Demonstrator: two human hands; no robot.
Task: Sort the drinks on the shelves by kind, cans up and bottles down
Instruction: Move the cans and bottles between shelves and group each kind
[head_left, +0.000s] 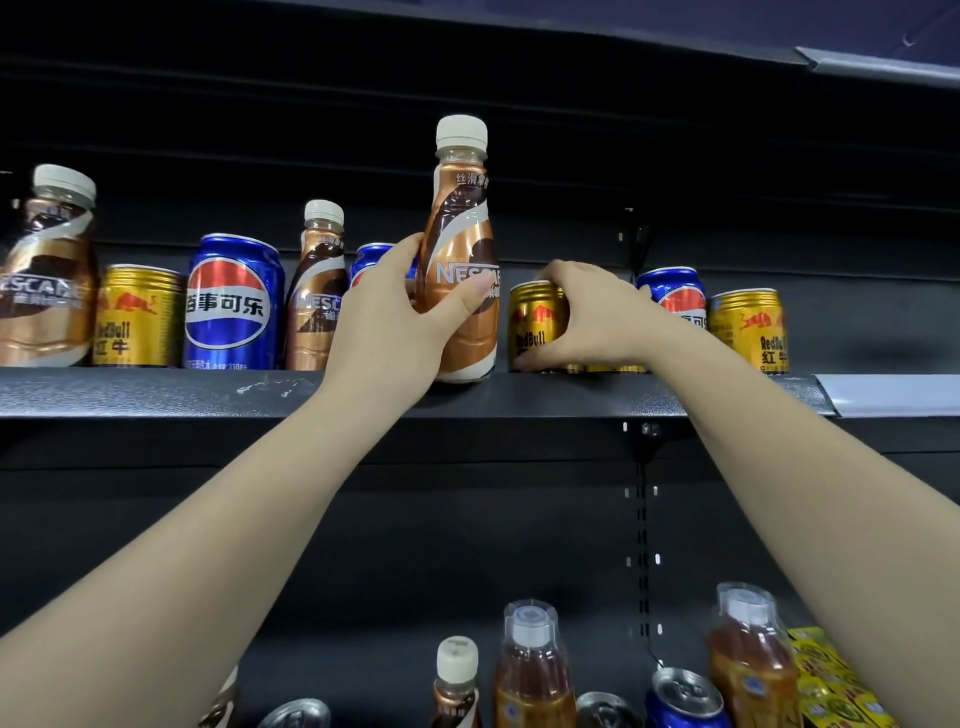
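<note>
A copper-brown Nescafé bottle (460, 249) is grasped by the left hand (400, 312), thumb across the front of the label and fingers curled behind; that grip is clenched on the bottle, whose base is seen at the front edge of the upper shelf (156, 392). The bottle is upright, with a cream cap, a clear neck and a brown-and-white swirl on the sleeve; "NESCAF" and some Chinese characters can be read on it. Just right of this bottle, a gold Red Bull can (535, 325) standing on the shelf is gripped round its side by the right hand (597, 317); "RedBull" and a red bull are printed on it.

Left of the held bottle, a second blue can (371, 262) is partly hidden by the hand, then a smaller Nescafé bottle (317, 291), a blue Pepsi can (234, 304) with Chinese lettering, another gold Red Bull can (136, 317) and a large Nescafé bottle (44, 275) are lined up. Right of it, past the right hand, a Pepsi can (672, 296) and a Red Bull can (748, 330) are placed, with bare shelf beyond them. Below the held bottle, tea bottles (532, 675), a small coffee bottle (456, 686) and can tops are seen on the lower level.
</note>
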